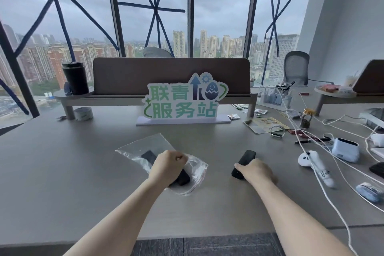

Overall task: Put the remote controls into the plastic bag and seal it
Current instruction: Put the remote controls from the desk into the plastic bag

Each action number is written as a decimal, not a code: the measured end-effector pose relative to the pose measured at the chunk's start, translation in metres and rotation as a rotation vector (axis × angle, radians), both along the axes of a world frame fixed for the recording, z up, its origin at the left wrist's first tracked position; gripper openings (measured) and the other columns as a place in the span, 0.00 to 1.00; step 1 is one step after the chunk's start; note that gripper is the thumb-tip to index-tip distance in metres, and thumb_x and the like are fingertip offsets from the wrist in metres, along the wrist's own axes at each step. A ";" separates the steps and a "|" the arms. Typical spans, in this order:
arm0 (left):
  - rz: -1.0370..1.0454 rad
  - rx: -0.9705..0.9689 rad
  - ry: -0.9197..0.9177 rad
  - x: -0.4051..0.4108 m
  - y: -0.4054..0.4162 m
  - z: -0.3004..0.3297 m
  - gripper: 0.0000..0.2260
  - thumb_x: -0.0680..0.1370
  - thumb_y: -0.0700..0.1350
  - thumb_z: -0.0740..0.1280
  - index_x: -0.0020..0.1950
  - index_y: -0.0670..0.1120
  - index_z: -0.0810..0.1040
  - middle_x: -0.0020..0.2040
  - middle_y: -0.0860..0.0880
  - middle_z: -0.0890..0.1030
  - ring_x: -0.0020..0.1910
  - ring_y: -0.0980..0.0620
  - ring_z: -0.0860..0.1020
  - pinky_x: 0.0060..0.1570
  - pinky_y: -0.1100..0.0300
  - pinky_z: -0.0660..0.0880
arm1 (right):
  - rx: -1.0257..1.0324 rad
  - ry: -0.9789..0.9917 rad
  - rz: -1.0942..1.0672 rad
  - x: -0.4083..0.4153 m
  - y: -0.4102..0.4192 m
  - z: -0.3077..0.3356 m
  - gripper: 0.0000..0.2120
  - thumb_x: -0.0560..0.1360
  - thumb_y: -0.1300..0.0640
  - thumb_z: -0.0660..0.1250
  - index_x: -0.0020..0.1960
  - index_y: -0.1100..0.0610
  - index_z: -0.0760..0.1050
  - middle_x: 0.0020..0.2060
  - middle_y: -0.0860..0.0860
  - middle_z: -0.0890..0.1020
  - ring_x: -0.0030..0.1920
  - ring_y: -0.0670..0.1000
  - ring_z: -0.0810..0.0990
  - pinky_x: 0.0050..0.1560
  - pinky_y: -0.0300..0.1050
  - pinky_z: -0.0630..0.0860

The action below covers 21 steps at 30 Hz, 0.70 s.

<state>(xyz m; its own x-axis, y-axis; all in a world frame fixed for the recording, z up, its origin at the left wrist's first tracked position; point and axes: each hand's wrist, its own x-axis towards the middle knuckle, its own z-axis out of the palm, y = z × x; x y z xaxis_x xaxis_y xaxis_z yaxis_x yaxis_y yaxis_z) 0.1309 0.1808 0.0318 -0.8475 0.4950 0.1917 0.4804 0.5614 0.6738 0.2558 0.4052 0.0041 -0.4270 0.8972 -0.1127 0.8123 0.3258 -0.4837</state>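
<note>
Left hand (pixel 169 165) pinches the clear plastic zip bag (pixel 158 151), one black remote (pixel 148 157) inside. Right hand (pixel 256 170) closes on second slim black remote (pixel 245 162), on the grey desk (pixel 83 172). Advice: keep mouth open, feed remote endwise.

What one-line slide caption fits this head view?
Left hand holds the plastic bag with one remote inside; right hand rests on the second remote on the desk.
</note>
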 end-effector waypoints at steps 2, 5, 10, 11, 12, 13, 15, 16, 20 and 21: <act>-0.026 -0.049 -0.009 0.003 0.001 -0.008 0.12 0.75 0.50 0.63 0.39 0.45 0.81 0.39 0.45 0.83 0.40 0.45 0.78 0.38 0.58 0.70 | -0.048 -0.016 0.048 -0.005 -0.002 0.001 0.22 0.69 0.41 0.68 0.55 0.55 0.78 0.55 0.54 0.82 0.56 0.57 0.81 0.46 0.45 0.70; -0.001 -0.034 -0.016 0.003 0.002 -0.014 0.12 0.75 0.51 0.63 0.41 0.46 0.82 0.40 0.47 0.82 0.40 0.47 0.78 0.39 0.57 0.70 | -0.141 0.015 0.138 0.002 -0.003 -0.001 0.14 0.67 0.48 0.67 0.46 0.56 0.76 0.38 0.53 0.83 0.38 0.56 0.82 0.36 0.42 0.71; 0.012 0.138 -0.085 0.002 0.026 0.002 0.11 0.75 0.51 0.66 0.38 0.46 0.82 0.27 0.51 0.79 0.30 0.49 0.75 0.32 0.58 0.67 | -0.483 0.406 0.206 0.041 0.000 0.012 0.05 0.73 0.55 0.64 0.43 0.57 0.71 0.27 0.55 0.82 0.18 0.52 0.68 0.21 0.34 0.60; 0.005 0.200 -0.104 0.002 0.033 0.009 0.12 0.75 0.51 0.66 0.37 0.45 0.82 0.25 0.53 0.76 0.27 0.51 0.72 0.31 0.59 0.66 | -0.528 0.483 0.235 0.050 0.000 0.018 0.06 0.74 0.55 0.64 0.42 0.57 0.72 0.27 0.55 0.81 0.19 0.52 0.66 0.21 0.35 0.58; 0.000 0.261 -0.119 0.002 0.040 0.017 0.13 0.75 0.51 0.67 0.37 0.43 0.81 0.25 0.53 0.75 0.26 0.52 0.70 0.30 0.59 0.65 | -0.560 0.544 0.275 0.058 -0.002 0.025 0.07 0.74 0.53 0.65 0.41 0.56 0.72 0.26 0.55 0.80 0.20 0.51 0.65 0.21 0.36 0.56; -0.009 0.310 -0.132 0.002 0.046 0.025 0.14 0.75 0.51 0.67 0.38 0.41 0.81 0.26 0.51 0.76 0.27 0.52 0.69 0.30 0.58 0.64 | -0.587 0.577 0.326 0.064 -0.005 0.032 0.08 0.74 0.52 0.66 0.39 0.55 0.73 0.25 0.54 0.79 0.21 0.50 0.64 0.21 0.37 0.55; -0.038 0.363 -0.139 0.005 0.056 0.036 0.13 0.75 0.50 0.67 0.41 0.43 0.83 0.31 0.48 0.80 0.29 0.52 0.71 0.33 0.58 0.66 | -0.630 0.562 0.439 0.070 -0.014 0.044 0.08 0.72 0.50 0.66 0.38 0.53 0.73 0.25 0.53 0.76 0.23 0.49 0.65 0.20 0.37 0.54; -0.052 0.365 -0.131 0.008 0.058 0.038 0.11 0.75 0.50 0.67 0.42 0.45 0.84 0.34 0.48 0.82 0.30 0.53 0.72 0.35 0.59 0.67 | -0.630 0.522 0.486 0.068 -0.020 0.048 0.08 0.73 0.51 0.66 0.38 0.53 0.74 0.24 0.52 0.75 0.23 0.49 0.65 0.19 0.37 0.54; -0.065 0.279 -0.082 0.022 0.051 0.027 0.09 0.75 0.50 0.67 0.47 0.49 0.85 0.35 0.53 0.82 0.33 0.54 0.76 0.39 0.62 0.69 | -0.568 0.454 0.528 0.039 -0.050 0.041 0.10 0.78 0.51 0.64 0.45 0.58 0.75 0.25 0.51 0.77 0.19 0.47 0.63 0.19 0.37 0.56; -0.059 0.254 -0.067 0.025 0.047 0.023 0.09 0.75 0.50 0.67 0.47 0.49 0.85 0.36 0.54 0.82 0.35 0.54 0.77 0.39 0.62 0.69 | -0.602 0.481 0.538 0.031 -0.057 0.034 0.11 0.79 0.50 0.64 0.47 0.58 0.76 0.28 0.51 0.79 0.19 0.47 0.65 0.19 0.37 0.58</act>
